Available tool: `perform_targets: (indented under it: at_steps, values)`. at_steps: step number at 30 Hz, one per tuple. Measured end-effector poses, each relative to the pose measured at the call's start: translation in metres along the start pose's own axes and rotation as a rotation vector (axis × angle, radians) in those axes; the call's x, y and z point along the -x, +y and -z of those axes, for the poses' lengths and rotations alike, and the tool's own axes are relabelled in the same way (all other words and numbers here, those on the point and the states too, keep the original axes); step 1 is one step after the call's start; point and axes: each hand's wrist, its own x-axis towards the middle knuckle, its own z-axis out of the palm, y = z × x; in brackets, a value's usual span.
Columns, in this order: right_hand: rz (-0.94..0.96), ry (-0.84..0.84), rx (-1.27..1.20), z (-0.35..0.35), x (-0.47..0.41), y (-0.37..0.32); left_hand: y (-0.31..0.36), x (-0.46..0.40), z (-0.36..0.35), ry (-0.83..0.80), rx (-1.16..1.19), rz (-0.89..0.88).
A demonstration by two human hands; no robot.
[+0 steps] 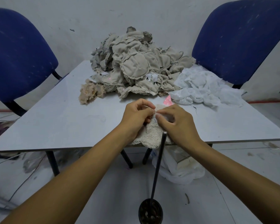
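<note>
A beige fleecy fabric piece (152, 135) lies at the near edge of the grey table (63, 123), hanging slightly over it. My left hand (136, 117) and my right hand (178, 122) rest on it with fingers curled, their fingertips meeting over its top part. They pinch the fabric there, and a thin pale thread or needle seems to run between them; it is too small to tell which.
A big heap of beige fabric pieces (136, 65) fills the table's back. A tuft of stuffing (87, 92) lies to its left and white cloth (205, 86) to its right, beside a pink scrap (167, 100). Two blue chairs (18, 57) flank the table. A dark rod (158, 162) leans on the near edge.
</note>
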Motion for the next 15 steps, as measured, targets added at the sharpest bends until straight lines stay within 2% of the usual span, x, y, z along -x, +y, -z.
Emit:
perform_targets:
  at_steps: [4, 9, 15]
  values:
    - [-0.02, -0.005, -0.012, 0.0002, -0.0023, 0.0028, -0.0006, 0.0003, 0.0001, -0.003, -0.004, -0.015]
    - [0.01, 0.084, 0.004, -0.0014, -0.0011, -0.002, -0.0002, 0.0028, -0.0001, -0.005, -0.027, -0.057]
    - [0.019, -0.023, 0.023, -0.0006, -0.0011, -0.0027, -0.0002, 0.0031, -0.0003, 0.013, -0.01, -0.052]
